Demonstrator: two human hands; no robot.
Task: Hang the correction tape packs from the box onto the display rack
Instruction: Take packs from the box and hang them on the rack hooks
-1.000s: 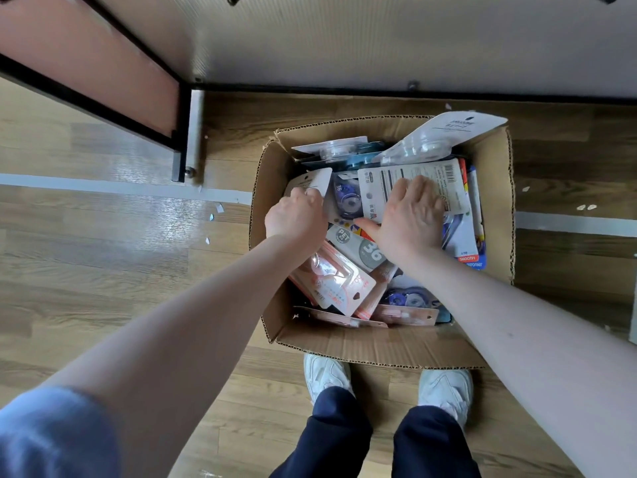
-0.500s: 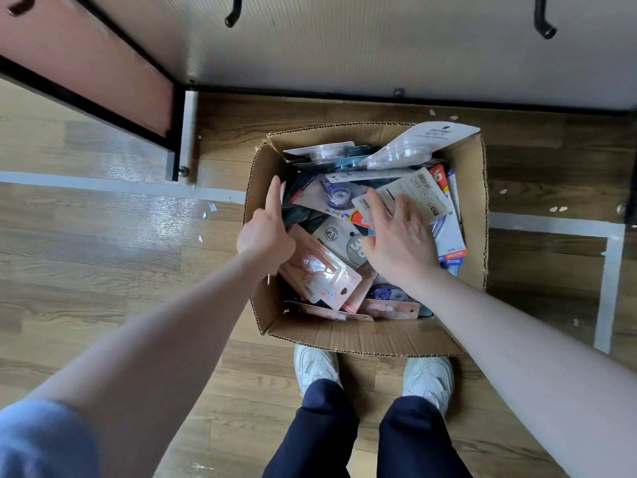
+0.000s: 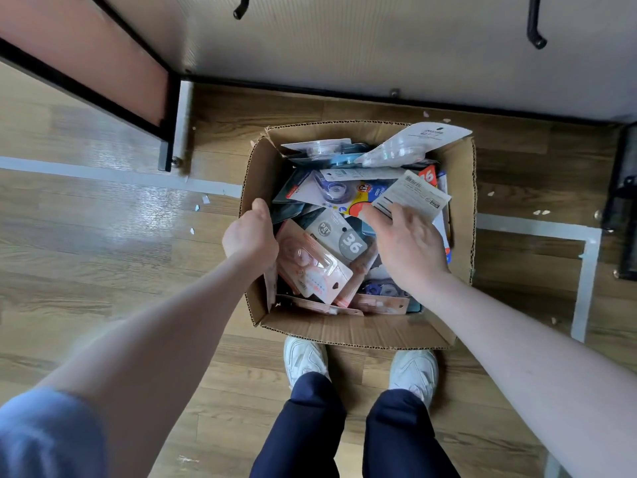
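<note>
"36" (also "PET") on grey pack point(image 3: 339, 236)
</note>
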